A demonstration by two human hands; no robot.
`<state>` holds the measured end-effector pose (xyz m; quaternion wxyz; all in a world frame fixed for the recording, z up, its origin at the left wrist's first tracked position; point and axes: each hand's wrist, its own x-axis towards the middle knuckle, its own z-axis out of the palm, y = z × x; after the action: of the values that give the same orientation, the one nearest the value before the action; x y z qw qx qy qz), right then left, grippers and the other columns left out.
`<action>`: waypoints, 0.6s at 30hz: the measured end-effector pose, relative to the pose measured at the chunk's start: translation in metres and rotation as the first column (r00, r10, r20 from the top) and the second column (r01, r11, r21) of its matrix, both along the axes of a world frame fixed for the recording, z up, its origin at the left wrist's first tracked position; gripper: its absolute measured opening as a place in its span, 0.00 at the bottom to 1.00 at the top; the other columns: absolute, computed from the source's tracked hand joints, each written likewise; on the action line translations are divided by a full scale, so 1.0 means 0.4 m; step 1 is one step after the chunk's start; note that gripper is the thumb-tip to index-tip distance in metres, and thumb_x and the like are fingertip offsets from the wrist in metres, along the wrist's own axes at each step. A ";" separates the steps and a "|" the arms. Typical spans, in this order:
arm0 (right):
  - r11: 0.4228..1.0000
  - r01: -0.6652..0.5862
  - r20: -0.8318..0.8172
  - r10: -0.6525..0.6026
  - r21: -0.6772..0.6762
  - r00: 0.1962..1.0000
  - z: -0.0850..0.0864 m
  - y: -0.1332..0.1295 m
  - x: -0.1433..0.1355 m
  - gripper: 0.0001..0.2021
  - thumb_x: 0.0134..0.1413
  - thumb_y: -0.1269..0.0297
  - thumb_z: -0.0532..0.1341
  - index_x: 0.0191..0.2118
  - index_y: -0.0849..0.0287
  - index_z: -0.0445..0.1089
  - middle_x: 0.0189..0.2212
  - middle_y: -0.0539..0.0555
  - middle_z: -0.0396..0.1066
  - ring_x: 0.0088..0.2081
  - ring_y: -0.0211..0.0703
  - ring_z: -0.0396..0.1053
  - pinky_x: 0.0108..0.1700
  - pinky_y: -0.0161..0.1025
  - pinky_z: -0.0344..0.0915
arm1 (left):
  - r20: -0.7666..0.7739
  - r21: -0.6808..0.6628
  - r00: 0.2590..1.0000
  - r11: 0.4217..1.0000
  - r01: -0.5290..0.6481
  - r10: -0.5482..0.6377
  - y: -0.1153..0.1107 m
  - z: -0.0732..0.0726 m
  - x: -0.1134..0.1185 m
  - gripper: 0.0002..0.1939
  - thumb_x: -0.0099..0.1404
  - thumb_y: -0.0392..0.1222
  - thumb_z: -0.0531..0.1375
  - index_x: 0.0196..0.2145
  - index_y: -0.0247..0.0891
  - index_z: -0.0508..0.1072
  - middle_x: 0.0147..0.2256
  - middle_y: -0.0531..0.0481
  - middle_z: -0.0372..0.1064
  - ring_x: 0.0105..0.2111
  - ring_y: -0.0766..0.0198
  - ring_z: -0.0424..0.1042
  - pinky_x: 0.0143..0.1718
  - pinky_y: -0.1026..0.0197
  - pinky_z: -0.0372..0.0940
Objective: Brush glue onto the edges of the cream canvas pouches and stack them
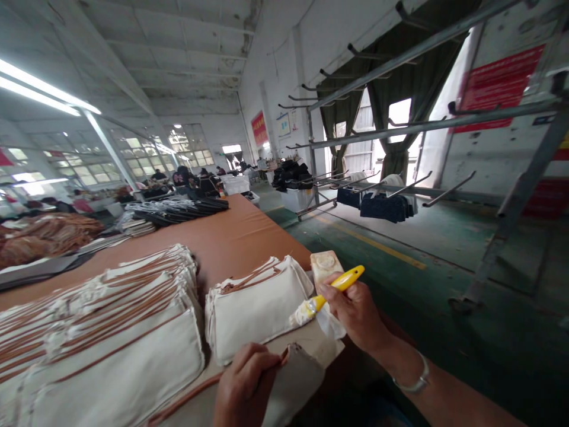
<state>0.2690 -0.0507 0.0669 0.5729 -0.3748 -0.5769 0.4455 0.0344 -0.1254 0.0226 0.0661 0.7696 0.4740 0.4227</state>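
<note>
My right hand [355,308] is closed round a yellow-handled paintbrush [340,283], its pale, caked bristles pointing down and left beside a stack of cream fabric pouches [258,305]. Just behind that hand a block-shaped, cream-coloured container [326,267] stands at the table edge; its contents are hard to make out. Nearer to me, my left hand [249,379] pinches the corner of a greyish fabric piece [296,379] with brown trim. A long row of cream pouches with brown edging [120,356] lies to the left.
Brown sheeting covers the table [235,219]. Farther back lie black pieces [186,207] and a brown heap [53,237]. A metal rack [427,127] with prongs stands on the right, dark blue items [384,206] hanging from it. Several people sit in the distance.
</note>
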 end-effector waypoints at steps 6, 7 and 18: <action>0.968 -0.242 0.060 0.246 -0.070 0.967 0.007 -0.004 -0.029 0.13 0.56 0.56 0.62 0.28 0.59 0.64 0.16 0.42 0.55 0.20 0.31 0.52 0.23 0.32 0.51 | -0.195 0.115 0.979 0.990 0.085 -0.061 -0.015 -0.003 -0.002 0.06 0.67 0.30 0.57 0.36 0.40 0.70 0.32 0.51 0.69 0.30 0.67 0.71 0.32 0.68 0.67; 0.957 -0.282 0.102 0.288 -0.073 0.952 0.011 -0.005 -0.027 0.13 0.55 0.57 0.62 0.27 0.60 0.64 0.16 0.43 0.55 0.20 0.32 0.52 0.24 0.32 0.51 | -0.207 0.119 0.975 0.988 0.103 -0.076 -0.016 -0.002 -0.002 0.07 0.67 0.29 0.57 0.37 0.40 0.70 0.32 0.51 0.69 0.30 0.67 0.71 0.32 0.68 0.67; 0.944 -0.319 0.167 0.329 -0.083 0.929 0.044 -0.015 -0.011 0.11 0.55 0.58 0.62 0.28 0.60 0.65 0.19 0.43 0.56 0.22 0.32 0.53 0.25 0.32 0.51 | -0.264 0.119 0.961 0.985 0.121 -0.086 -0.026 -0.003 -0.002 0.10 0.67 0.26 0.55 0.38 0.39 0.71 0.33 0.49 0.69 0.32 0.65 0.69 0.34 0.65 0.65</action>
<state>0.2646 -0.0566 0.0844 0.4271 -0.3281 -0.6677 0.5139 0.0334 -0.1359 0.0215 -0.0257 0.8444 0.4082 0.3459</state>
